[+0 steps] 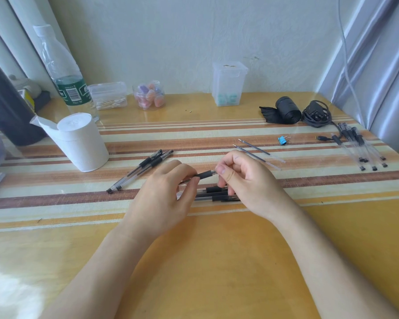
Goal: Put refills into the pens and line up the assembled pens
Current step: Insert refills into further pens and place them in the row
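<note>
My left hand (164,194) grips the barrel of a clear pen with a black grip (205,174), held just above the table's middle. My right hand (242,178) pinches that pen's tip end between thumb and fingers. Under both hands lie more pens (217,195), partly hidden. Two capped pens (139,170) lie side by side to the left. Two loose refills (258,153) lie at an angle behind my right hand. Several more clear pens (359,146) are grouped at the far right.
A toilet paper roll (81,141) and a water bottle (60,70) stand at the left. Small plastic containers (228,86) sit along the wall. A blue binder clip (282,139), a black bag roll (286,110) and a coiled cable (316,113) lie at the back right.
</note>
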